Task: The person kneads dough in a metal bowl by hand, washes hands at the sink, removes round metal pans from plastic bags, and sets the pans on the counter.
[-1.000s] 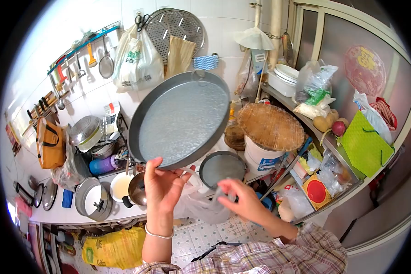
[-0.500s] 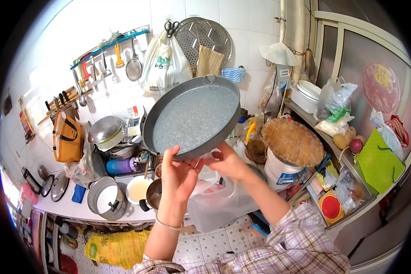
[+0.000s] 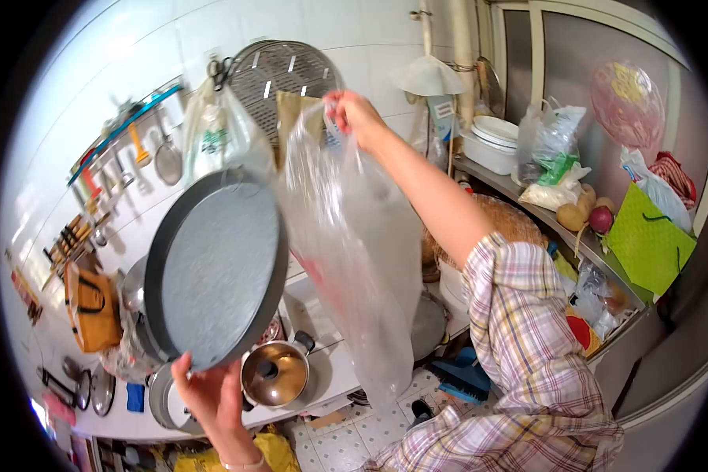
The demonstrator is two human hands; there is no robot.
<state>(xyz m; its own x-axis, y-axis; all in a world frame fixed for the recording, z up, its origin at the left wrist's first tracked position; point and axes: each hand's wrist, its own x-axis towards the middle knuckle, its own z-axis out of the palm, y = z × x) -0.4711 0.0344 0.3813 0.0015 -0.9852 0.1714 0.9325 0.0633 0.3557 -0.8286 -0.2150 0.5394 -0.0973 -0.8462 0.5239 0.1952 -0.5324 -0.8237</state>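
Note:
My left hand (image 3: 215, 401) grips the lower rim of a round grey pan (image 3: 216, 263), thumb in front, and the pan stands tilted steeply with its inside facing me. Up high, my right hand (image 3: 352, 116) pinches the top of a large clear plastic bag (image 3: 362, 244), which hangs down full length beside the pan. Faint red print shows on the bag's left side. Behind and below the two hangs a view of a small pot (image 3: 275, 374) with a glass lid on the white counter (image 3: 322, 381).
Another pot (image 3: 165, 401) stands at the counter's left. A woven round lid (image 3: 495, 228) lies behind my right arm. Potatoes, bags and a green bag (image 3: 649, 240) sit on the right shelf (image 3: 562, 220). A blue brush (image 3: 460, 374) is on the floor.
My right hand has left the pan's edge and risen, drawing the clear bag up and out to full length. The pan has moved left and lower, tilted more upright, with my left hand.

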